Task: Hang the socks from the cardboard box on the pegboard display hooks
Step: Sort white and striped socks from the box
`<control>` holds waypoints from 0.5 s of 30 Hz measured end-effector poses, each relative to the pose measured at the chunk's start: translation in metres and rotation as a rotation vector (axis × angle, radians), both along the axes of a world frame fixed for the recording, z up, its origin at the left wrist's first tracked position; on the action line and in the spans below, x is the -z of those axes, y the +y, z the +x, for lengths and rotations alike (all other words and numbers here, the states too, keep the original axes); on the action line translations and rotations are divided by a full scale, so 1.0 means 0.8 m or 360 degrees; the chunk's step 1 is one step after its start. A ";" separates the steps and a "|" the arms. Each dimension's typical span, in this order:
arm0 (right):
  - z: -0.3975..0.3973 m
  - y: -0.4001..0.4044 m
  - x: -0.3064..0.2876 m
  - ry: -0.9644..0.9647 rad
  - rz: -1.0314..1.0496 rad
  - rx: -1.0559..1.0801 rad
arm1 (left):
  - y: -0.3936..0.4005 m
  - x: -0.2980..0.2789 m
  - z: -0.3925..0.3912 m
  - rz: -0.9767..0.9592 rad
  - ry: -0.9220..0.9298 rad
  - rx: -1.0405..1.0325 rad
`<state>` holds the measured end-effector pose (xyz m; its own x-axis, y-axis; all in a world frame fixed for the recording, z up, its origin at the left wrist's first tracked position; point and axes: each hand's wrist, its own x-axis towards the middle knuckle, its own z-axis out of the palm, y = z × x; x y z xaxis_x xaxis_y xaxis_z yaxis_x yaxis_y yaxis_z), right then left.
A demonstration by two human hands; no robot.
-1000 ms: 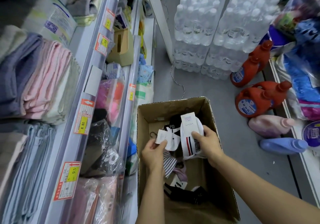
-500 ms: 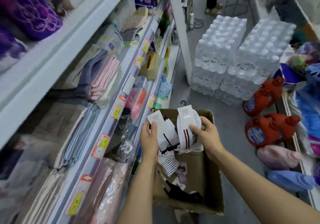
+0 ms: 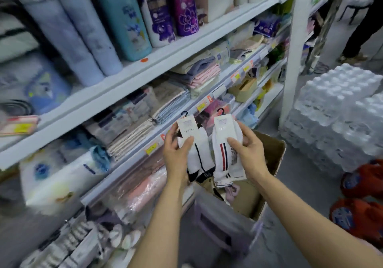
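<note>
My left hand [image 3: 177,153] grips a white sock pair with a black stripe [image 3: 199,153] by its paper label, a small black hook on top. My right hand [image 3: 246,151] holds a second white sock pair with red and navy stripes [image 3: 224,157], thumb on its label. Both pairs are raised above the open cardboard box [image 3: 273,153] on the floor, side by side in front of the shelves. More socks [image 3: 230,191] lie inside the box. No pegboard is in view.
Store shelves [image 3: 145,68] on the left carry shampoo bottles, folded towels and packets, with price tags on the rails. A white post [image 3: 292,50] stands to the right. Stacked packs of water bottles [image 3: 335,122] and orange detergent jugs [image 3: 360,211] sit on the floor. A person's legs [image 3: 362,23] stand far back.
Both hands lifted the two sock pairs up out of the box to shelf height. My view swung upward, bringing the upper shelves into sight.
</note>
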<state>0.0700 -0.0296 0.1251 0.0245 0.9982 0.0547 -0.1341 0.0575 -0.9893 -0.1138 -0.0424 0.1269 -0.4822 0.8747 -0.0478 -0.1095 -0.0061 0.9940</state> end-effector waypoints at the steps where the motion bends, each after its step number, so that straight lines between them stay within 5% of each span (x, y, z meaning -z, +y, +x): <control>1: -0.008 -0.009 -0.005 0.0020 -0.0006 -0.0038 | -0.018 -0.008 -0.012 -0.0011 -0.0022 -0.0062; 15: -0.247 -0.164 -0.063 0.0071 0.0105 -0.0661 | -0.267 -0.080 -0.230 0.0088 -0.0219 -0.0606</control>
<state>-0.1275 -0.1608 0.1754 -0.3751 0.9183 0.1267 -0.2017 0.0525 -0.9780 -0.2976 -0.2563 0.1909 -0.7646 0.6378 -0.0926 -0.2211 -0.1247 0.9672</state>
